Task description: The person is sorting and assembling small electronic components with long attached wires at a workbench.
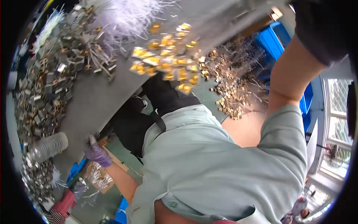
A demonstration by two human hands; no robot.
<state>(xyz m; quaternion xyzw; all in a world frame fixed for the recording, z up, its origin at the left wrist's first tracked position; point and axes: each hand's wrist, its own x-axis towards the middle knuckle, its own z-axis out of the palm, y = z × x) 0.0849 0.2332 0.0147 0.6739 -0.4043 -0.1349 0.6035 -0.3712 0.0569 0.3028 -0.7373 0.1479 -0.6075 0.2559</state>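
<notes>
Scanning from the left, I note grey metal parts [48, 89] heaped on the worktop [87, 100], a clear plastic bottle [48, 146] beside them; a knock could upset it. The gloved left hand [97, 154] is at the worktop's edge; whether it grips, I cannot tell. Yellow-and-silver pieces [168, 56] lie loose near the edge; brushing clothing could spill some. The right forearm [294, 72] is raised, its hand indistinguishable, state undetermined; a careless downward sweep could scatter pieces.

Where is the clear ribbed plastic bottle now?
At the head view's left, the clear bottle lies on the grey tabletop by heaped grey metal parts, left of the purple-gloved left hand.
</notes>
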